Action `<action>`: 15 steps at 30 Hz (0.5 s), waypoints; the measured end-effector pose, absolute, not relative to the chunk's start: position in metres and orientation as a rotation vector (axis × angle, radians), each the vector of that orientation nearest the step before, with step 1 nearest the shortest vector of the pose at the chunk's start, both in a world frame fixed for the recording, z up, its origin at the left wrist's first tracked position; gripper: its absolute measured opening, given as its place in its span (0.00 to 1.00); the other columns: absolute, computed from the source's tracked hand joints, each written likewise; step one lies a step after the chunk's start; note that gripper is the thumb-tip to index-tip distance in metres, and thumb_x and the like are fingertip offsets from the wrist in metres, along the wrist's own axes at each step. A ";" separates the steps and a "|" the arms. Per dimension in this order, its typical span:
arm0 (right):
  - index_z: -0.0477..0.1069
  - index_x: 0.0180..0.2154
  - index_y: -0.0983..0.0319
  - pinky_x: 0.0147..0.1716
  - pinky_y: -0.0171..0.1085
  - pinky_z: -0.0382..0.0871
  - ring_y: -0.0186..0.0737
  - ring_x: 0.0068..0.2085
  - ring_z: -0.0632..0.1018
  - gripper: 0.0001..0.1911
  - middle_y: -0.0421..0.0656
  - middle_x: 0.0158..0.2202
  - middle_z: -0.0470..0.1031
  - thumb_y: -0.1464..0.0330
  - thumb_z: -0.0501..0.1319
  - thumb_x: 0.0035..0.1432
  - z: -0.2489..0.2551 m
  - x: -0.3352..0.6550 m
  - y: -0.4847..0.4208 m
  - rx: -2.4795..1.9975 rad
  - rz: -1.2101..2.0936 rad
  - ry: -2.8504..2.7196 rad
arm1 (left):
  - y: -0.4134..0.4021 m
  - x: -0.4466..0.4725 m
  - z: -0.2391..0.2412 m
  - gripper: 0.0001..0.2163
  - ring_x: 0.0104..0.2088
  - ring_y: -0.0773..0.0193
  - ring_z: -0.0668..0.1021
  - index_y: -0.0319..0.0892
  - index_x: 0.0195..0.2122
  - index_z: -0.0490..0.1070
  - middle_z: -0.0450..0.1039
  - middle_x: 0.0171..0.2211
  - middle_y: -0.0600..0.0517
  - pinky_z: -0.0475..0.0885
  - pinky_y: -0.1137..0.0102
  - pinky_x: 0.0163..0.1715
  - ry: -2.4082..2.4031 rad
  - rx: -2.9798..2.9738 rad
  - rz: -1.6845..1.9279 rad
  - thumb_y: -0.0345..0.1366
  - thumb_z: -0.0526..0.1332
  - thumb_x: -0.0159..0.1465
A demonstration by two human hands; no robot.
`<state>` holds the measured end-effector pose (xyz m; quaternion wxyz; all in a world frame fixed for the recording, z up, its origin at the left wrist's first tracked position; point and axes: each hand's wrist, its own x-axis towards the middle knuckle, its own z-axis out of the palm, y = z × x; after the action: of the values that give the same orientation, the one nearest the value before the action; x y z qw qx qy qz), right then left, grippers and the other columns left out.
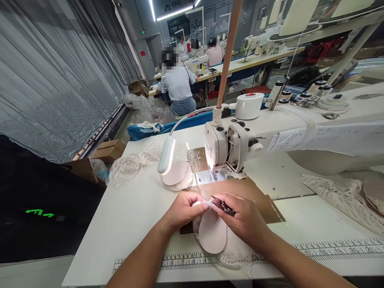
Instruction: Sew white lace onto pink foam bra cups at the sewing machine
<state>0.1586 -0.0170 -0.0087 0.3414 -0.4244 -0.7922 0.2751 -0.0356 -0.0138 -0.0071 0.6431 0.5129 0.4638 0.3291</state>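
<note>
My left hand (189, 208) pinches the upper edge of a lace bra piece, whose pale pink cup pad (213, 234) hangs below over the table's ruler markings. In my right hand (241, 210) are small dark thread snips (223, 206), their tips beside the pinched fabric edge. Right behind the hands stands the sewing machine's needle area (214, 175), lit by a lamp (167, 156) on a bendy neck. Another pad on lace (174, 174) lies under the lamp, joined to more white lace (126, 170) on the left.
Brown tape (258, 196) covers part of the white table (132, 224). More lace (336, 196) lies at the right, below the machine arm (288, 128). Cardboard boxes (108, 151) stand left of the table. People sit at machines farther back, one in a light shirt (179, 82).
</note>
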 end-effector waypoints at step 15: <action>0.62 0.30 0.59 0.26 0.33 0.61 0.36 0.27 0.70 0.09 0.39 0.26 0.69 0.68 0.50 0.62 -0.015 0.155 -0.014 -1.001 0.628 -2.169 | -0.013 -0.035 -0.006 0.15 0.23 0.72 0.65 0.33 0.28 0.73 0.66 0.21 0.53 0.59 0.76 0.23 1.020 1.172 0.661 0.44 0.66 0.54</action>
<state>0.1546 -0.0141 -0.0151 0.3296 -0.3825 -0.8291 0.2402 -0.0349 -0.0134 -0.0059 0.6641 0.5190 0.4517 0.2926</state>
